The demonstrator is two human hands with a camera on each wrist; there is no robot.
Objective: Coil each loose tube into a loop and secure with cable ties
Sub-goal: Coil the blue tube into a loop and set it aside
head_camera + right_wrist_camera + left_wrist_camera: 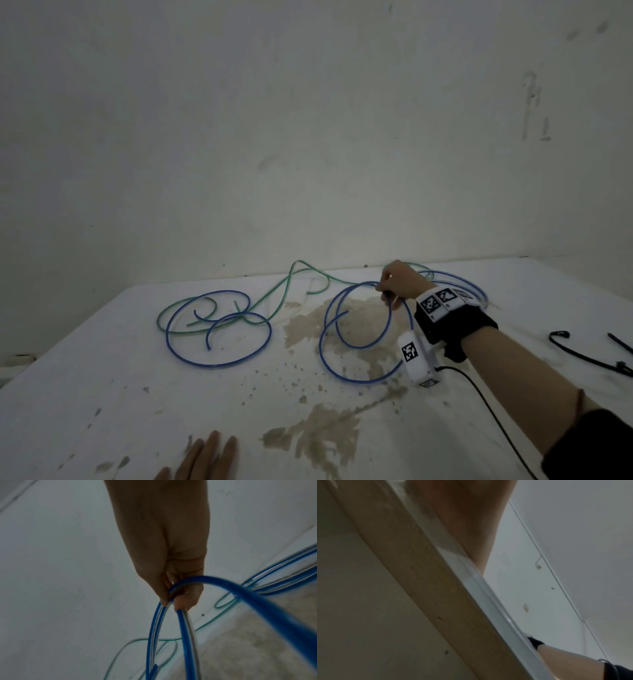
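My right hand [394,284] [171,593] pinches several turns of a blue tube [342,342] [185,635] near the table's back edge; the loops hang down from the fingers to the tabletop. A second blue tube [219,329] lies coiled loosely at the centre left, tangled with a green tube [284,291] [120,646] that runs back toward my right hand. Black cable ties [589,356] lie at the far right. My left hand [205,455] rests flat on the table's near edge, fingers straight; the left wrist view shows only its palm [467,520] and the table's underside.
The white table [137,394] carries brown stains in the middle and near front. A pale wall [308,137] stands right behind it. A black cable [489,404] runs from my right wrist camera across the table's right side.
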